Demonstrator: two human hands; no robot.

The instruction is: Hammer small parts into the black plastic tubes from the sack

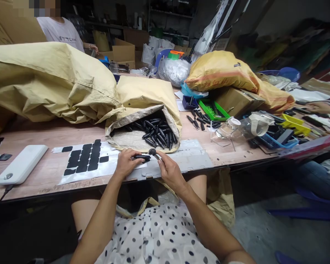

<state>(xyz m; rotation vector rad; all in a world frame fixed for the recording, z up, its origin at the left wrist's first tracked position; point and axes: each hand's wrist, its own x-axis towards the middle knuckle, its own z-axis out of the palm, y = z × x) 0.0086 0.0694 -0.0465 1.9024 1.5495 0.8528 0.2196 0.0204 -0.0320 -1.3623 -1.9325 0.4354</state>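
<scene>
Just beyond the fingers of both hands, an open sack [145, 90] lies on the bench [38, 143], black parts [159, 134] heaped in its mouth. The left hand [125, 162] has its fingers closed around slim black pieces [142, 157], how many I cannot tell; the right hand [170, 171] pinches a dark round-ended piece [152, 151] just beside them, touching or not being unclear. Left of the fingers lies a white sheet [61, 150] with black patches [85, 158]. The step in hand looks like close two-handed handling of these pieces; the next move likely calls for steady left fingers and a careful, well-aligned right pinch.
</scene>
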